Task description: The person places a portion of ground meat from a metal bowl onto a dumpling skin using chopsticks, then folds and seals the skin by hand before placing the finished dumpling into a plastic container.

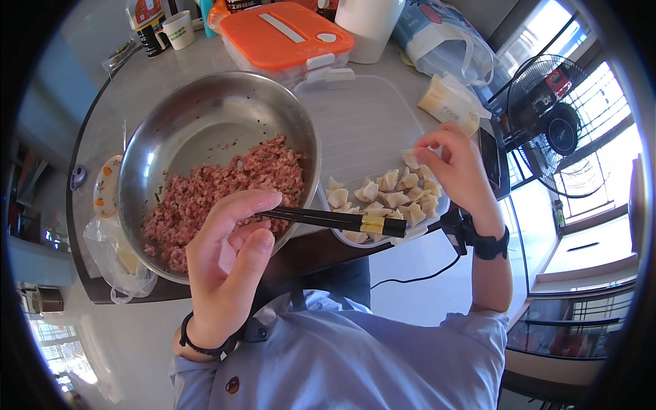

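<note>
My left hand (pixel 225 266) is over the near right side of a steel bowl (pixel 200 102), with fingers curled and the thumb apart from the index finger. Black chopsticks with a gold band (pixel 338 220) cross the bowl's rim, and their thin ends go out of sight behind my left index finger. Whether that hand grips them I cannot tell. Minced meat (pixel 225 184) fills the near part of the bowl. My right hand (pixel 453 159) pinches a folded dumpling (pixel 410 159) above a clear plastic container (pixel 359 113). Several more dumplings (pixel 394 200) lie in the container's near end.
Behind the bowl stands a container with an orange lid (pixel 287 36). A tissue pack (pixel 448 105) is beyond my right hand, near a fan (pixel 548 123). Left of the bowl are a patterned dish (pixel 106 187) and a plastic bag (pixel 120 264). A mug (pixel 179 31) stands farther back.
</note>
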`<state>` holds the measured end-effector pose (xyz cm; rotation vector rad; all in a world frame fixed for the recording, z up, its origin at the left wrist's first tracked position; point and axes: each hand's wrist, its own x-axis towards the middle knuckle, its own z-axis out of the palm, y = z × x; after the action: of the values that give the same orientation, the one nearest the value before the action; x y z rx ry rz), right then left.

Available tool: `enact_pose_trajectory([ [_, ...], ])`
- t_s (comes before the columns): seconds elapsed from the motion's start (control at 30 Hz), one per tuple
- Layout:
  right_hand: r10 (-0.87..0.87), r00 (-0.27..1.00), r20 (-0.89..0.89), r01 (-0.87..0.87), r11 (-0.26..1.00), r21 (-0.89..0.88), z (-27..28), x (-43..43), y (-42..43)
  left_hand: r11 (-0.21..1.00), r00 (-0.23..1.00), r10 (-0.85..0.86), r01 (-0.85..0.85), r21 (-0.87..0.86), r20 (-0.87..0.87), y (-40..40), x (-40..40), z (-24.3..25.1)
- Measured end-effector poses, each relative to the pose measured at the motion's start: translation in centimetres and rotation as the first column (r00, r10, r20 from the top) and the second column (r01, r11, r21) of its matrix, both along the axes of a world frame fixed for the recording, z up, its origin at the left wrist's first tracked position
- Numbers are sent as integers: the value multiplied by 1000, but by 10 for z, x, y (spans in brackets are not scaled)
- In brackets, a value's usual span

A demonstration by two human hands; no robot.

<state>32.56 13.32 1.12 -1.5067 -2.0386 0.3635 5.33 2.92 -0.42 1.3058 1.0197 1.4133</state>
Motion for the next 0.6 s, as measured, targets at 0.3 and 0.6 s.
enact_pose_trajectory([
  [0.3,52,982,179,-22,986,-168,-22,0,31,999,997,50,-49,15,-58,3,-2,-2],
  [0.6,100,977,190,-50,966,-252,-36,3,45,999,998,48,-47,14,-49,5,-7,-5],
])
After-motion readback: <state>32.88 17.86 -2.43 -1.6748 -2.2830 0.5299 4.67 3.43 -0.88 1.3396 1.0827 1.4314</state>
